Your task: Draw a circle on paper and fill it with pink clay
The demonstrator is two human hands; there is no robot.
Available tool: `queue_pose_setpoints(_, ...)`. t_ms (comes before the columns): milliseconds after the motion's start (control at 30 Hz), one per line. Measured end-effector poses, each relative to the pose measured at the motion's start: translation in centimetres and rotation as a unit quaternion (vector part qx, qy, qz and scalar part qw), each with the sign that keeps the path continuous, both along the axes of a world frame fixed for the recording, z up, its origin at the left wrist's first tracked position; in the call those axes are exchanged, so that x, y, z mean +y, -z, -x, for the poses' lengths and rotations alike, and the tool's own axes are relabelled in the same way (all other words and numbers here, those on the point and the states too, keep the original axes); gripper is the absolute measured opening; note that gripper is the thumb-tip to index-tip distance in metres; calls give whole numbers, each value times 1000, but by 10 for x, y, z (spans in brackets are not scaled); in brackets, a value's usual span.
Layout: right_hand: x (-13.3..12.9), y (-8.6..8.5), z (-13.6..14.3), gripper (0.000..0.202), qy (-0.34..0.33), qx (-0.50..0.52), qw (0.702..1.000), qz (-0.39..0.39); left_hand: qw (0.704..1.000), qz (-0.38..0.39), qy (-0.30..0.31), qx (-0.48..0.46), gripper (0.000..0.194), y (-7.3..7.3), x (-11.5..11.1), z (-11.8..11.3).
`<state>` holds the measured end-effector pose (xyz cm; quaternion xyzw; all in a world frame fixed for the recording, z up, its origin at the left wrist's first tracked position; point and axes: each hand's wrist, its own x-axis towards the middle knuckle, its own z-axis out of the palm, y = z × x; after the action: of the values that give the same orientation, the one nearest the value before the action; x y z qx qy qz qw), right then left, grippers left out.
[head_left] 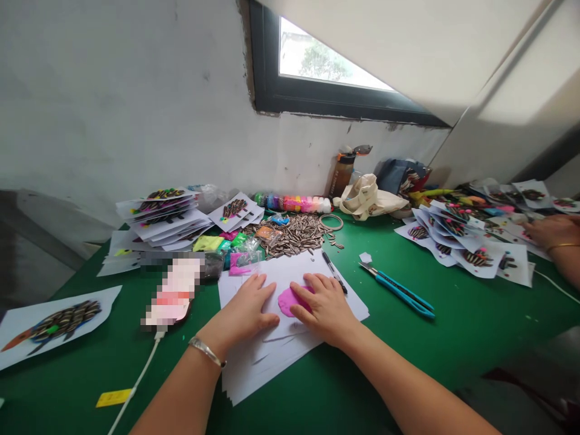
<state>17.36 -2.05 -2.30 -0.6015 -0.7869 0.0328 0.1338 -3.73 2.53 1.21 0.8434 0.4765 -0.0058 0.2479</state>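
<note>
A flattened piece of pink modelling clay [286, 302] lies on a stack of white paper [254, 377]. My right hand [324, 305] rests over the clay's right part, fingers spread and touching it. To the left of the clay, my left hand [249, 308] lies on the paper with its fingers apart, holding nothing. A black pen [334, 272] lies on the paper's right edge, just beyond my right hand. Behind the paper sit small packets of coloured clay, among them a pink one [244, 263] and a yellow-green one [207, 243].
Sunflower seeds [294, 234] are heaped behind the paper. A blue craft knife [399, 290] lies to the right, a phone [174, 293] with a cable to the left. Seed-decorated sheets [165, 220] are piled at the left. Another person's hand [555, 232] is at far right.
</note>
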Motion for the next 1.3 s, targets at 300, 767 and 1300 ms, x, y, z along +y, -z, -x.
queue_pose_setpoints(300, -2, 9, -26, 55, -11, 103, 994, 28, 1000, 4, -13, -6, 69, 2, 1, 0)
queue_pose_setpoints(767, -31, 6, -44, 50, -35, 53, 997, -32, 1000, 6, -3, 12, 66, -5, 0, -3)
queue_pose_setpoints(1300, -41, 5, -48, 45, -63, 32, 996, -46, 1000, 11, -12, 9, 67, -1, 0, -2)
